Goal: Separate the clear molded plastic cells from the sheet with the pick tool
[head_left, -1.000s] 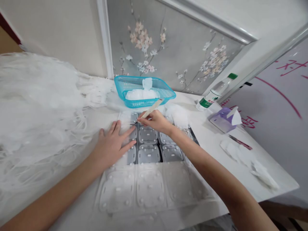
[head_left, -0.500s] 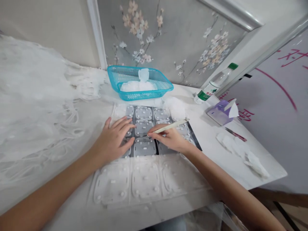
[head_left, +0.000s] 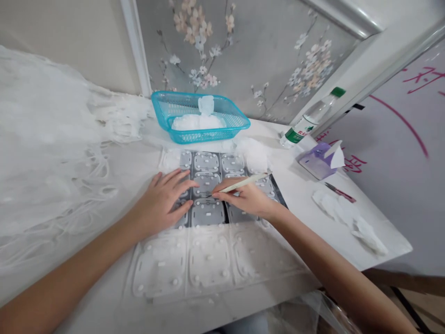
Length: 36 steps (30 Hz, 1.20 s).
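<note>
My right hand (head_left: 239,195) pinches a slim, pale, pen-like tool (head_left: 245,181) slanting up to the right. Its thin dark tip points at the gap between two moulded clear plastic rectangles (head_left: 207,212) in the middle of the sheet. What kind of tool it is I cannot make out. With fingers spread, my left hand (head_left: 163,197) rests palm down on the left part of the same sheet and holds nothing. Under the upper rows lies a dark backing (head_left: 280,195); the front row (head_left: 209,266) lies over the white table.
A blue basket (head_left: 205,137) with white pieces stands behind the sheet. Tangled white strips (head_left: 45,139) heap up at left. To the right are a water bottle (head_left: 306,123), a purple tissue pack (head_left: 318,160), a red-handled cutter (head_left: 340,192) and crumpled white scraps (head_left: 347,220).
The whole view has shifted slightly. Both hands stay at nearly the same spots on the sheet, and the tool remains in my right hand.
</note>
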### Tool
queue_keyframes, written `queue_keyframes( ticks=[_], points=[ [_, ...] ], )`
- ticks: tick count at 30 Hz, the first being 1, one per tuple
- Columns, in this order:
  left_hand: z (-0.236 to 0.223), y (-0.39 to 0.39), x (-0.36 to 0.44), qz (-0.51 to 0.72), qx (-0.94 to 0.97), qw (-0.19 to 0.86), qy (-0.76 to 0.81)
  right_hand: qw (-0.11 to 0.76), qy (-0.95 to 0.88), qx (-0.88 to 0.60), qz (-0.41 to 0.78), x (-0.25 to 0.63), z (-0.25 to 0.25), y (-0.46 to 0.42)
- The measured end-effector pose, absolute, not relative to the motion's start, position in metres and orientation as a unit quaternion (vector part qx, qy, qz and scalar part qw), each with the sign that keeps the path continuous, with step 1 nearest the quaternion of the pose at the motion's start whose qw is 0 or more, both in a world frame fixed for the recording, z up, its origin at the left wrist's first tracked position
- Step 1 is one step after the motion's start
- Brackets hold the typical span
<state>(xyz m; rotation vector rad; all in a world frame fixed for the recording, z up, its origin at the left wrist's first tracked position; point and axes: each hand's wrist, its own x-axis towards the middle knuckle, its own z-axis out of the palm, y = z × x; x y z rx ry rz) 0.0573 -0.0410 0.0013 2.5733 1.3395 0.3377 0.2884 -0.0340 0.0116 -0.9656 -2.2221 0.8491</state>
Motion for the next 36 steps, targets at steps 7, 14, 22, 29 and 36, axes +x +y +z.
queue_keyframes(
  ticks=[7, 14, 22, 29, 36],
  points=[
    [0.002, -0.042, 0.059, 0.102, 0.880, 0.124, 0.447, 0.245, -0.862, -0.319, 0.308, 0.290, 0.021, -0.030],
    [0.006, -0.025, 0.035, 0.071, 0.882, 0.183, 0.429, 0.196, -0.853, -0.372, 0.310, 0.311, 0.033, -0.027],
    [0.004, -0.012, 0.006, -0.009, 0.876, 0.152, 0.459, 0.288, -0.840, -0.333, 0.317, 0.257, 0.024, -0.031],
    [0.002, -0.019, 0.008, -0.006, 0.877, 0.176, 0.448, 0.264, -0.892, -0.237, 0.281, 0.217, 0.012, -0.019],
    [0.001, -0.019, 0.007, -0.025, 0.878, 0.179, 0.443, 0.271, -0.889, -0.213, 0.302, 0.215, 0.011, -0.014]
  ],
)
